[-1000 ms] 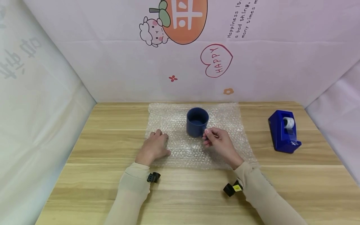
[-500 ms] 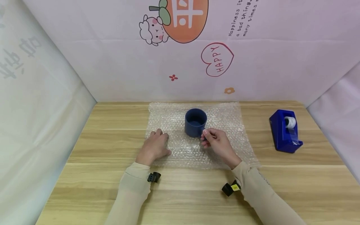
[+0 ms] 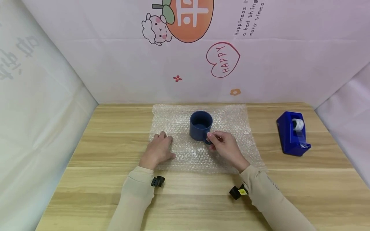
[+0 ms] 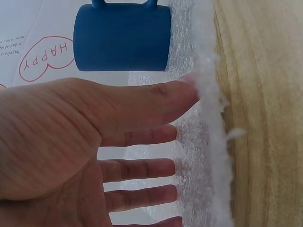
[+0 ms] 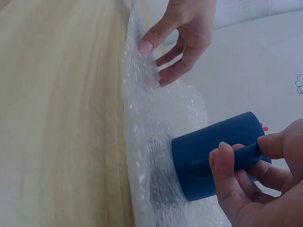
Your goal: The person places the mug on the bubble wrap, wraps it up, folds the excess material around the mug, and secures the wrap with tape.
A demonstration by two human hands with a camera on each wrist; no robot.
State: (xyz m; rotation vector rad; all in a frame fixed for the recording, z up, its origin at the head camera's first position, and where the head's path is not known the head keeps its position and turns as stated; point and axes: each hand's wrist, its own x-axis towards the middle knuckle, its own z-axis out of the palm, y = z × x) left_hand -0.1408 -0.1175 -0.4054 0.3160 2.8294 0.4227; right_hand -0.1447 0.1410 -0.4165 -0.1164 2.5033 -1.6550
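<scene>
On the pale backdrop (image 3: 130, 70) in front of me, right of centre in the upper frame, I read "HAPPY" inside a red heart (image 3: 223, 60). Above and right of it I make out black lettering (image 3: 249, 19), "Happiness", "a bad thing" and "many times", cut off at the top edge. White strokes on the orange fruit (image 3: 199, 27), top centre, are cropped, and I can't read the grey characters (image 3: 26, 46) at upper left. Beside my right sleeve (image 3: 271, 199), lower right, a yellow label (image 3: 242, 192) is too small to read.
</scene>
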